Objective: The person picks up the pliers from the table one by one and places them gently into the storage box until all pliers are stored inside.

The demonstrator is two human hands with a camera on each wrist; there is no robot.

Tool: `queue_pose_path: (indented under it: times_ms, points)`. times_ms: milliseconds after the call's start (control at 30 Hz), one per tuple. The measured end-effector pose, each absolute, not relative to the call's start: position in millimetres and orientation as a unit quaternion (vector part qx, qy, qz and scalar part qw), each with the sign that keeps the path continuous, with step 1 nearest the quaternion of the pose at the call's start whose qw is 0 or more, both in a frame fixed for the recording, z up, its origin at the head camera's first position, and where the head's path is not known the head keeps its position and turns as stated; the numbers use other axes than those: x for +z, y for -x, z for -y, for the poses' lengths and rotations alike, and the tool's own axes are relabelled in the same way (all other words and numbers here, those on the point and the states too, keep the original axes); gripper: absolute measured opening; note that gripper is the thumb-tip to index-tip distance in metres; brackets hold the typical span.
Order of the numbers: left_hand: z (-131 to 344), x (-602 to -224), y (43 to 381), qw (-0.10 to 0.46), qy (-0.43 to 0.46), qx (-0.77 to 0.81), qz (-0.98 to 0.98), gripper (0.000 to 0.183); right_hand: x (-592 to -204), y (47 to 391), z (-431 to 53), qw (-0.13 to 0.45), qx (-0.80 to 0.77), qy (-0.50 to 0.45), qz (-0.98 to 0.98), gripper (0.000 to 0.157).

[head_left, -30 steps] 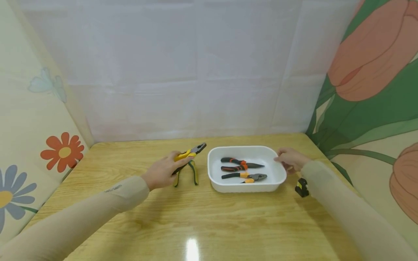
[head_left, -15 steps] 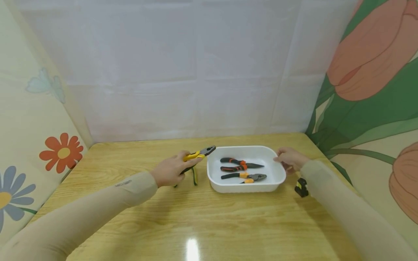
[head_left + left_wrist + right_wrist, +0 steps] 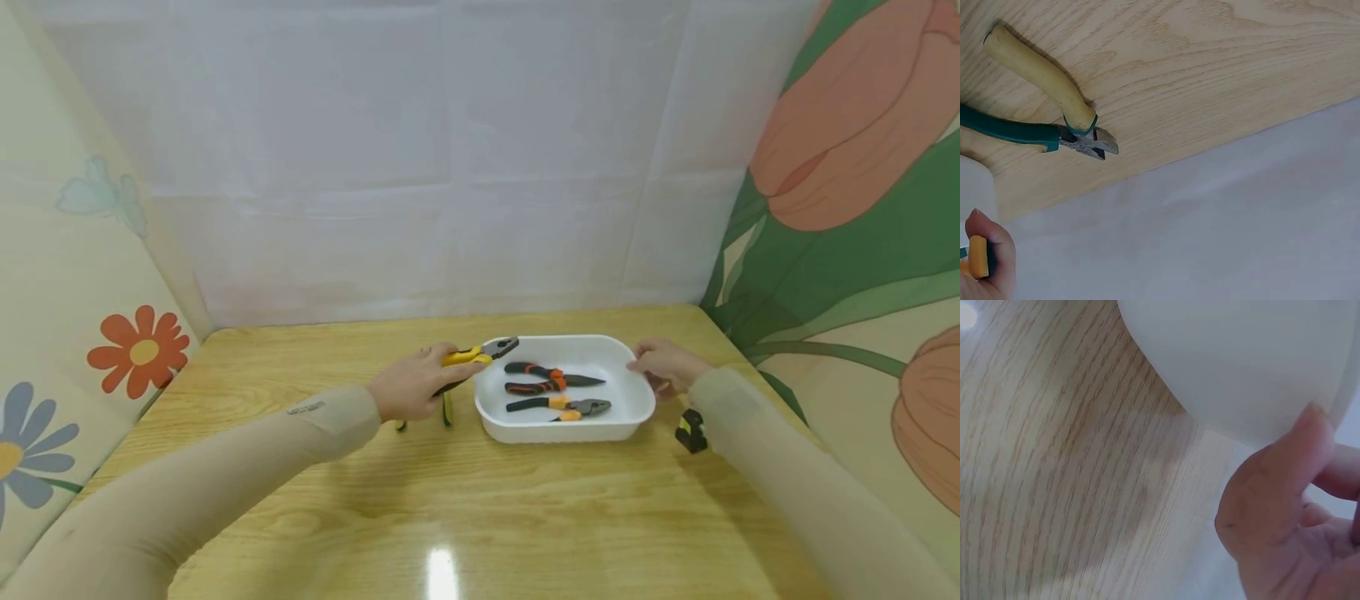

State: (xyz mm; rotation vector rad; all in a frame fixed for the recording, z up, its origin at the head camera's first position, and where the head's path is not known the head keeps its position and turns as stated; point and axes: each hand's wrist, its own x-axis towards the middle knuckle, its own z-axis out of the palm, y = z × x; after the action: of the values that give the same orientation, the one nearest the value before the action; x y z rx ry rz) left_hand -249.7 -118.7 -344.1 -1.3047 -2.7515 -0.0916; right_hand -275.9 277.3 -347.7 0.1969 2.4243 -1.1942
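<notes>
My left hand grips a pair of yellow-and-black combination pliers, whose metal head reaches over the left rim of a white tray. At the tray's right end, my right hand pinches the rim; the right wrist view shows its thumb against the white wall. Inside the tray lie red-and-black needle-nose pliers and, nearer me, orange-and-black combination pliers. Green-and-yellow diagonal cutters rest on the table with handles spread, mostly hidden below my left hand in the head view.
A small black-and-yellow tape measure sits on the wooden table beside my right sleeve. White sheeting hangs behind the table's back edge. Flower-patterned panels stand at both sides.
My left hand has carried the yellow-and-black pliers rightward, from above the diagonal cutters to over the tray's left rim. My right hand stays at the tray's right end.
</notes>
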Motion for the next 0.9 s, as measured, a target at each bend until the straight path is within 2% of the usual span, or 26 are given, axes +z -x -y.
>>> queue_pose_path:
  times_ms: [367, 767, 900]
  points:
    - [93, -333, 255, -0.005, 0.429, 0.005, 0.903, 0.071, -347, 275, -277, 0.212, -0.428, -0.076, -0.875, 0.013]
    - [73, -329, 263, -0.011, 0.446, 0.036, 0.894, 0.062, -346, 276, -276, 0.209, -0.421, -0.075, -0.88, 0.012]
    - [63, -326, 266, -0.02, 0.445, 0.05, 0.894, 0.067, -348, 276, -278, 0.208, -0.424, -0.072, -0.879, 0.012]
